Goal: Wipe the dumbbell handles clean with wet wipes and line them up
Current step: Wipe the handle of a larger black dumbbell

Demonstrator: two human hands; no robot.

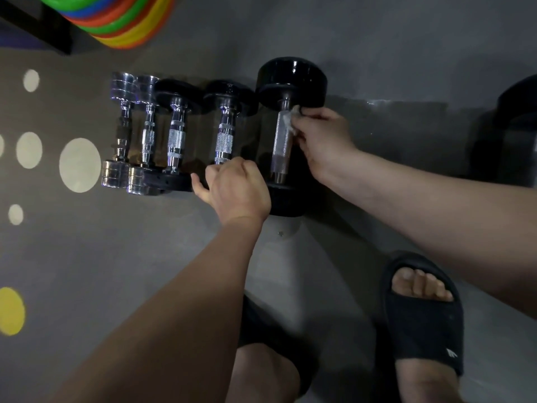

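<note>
Several dumbbells lie side by side on the grey floor. Two small chrome dumbbells (pixel 123 132) are at the left, then two black-ended ones (pixel 175 138), then a large black dumbbell (pixel 281 141) with a knurled steel handle. My right hand (pixel 322 141) holds a white wet wipe (pixel 287 117) against the upper part of that large handle. My left hand (pixel 235 187) rests with curled fingers on the near end of the fourth dumbbell (pixel 225 135), covering its near weight.
A stack of coloured plates (pixel 122 21) lies at the top left beside a dark frame. Another large black weight (pixel 514 126) sits at the right edge. My feet in black slides (pixel 421 315) are at the bottom. Pale dots mark the floor.
</note>
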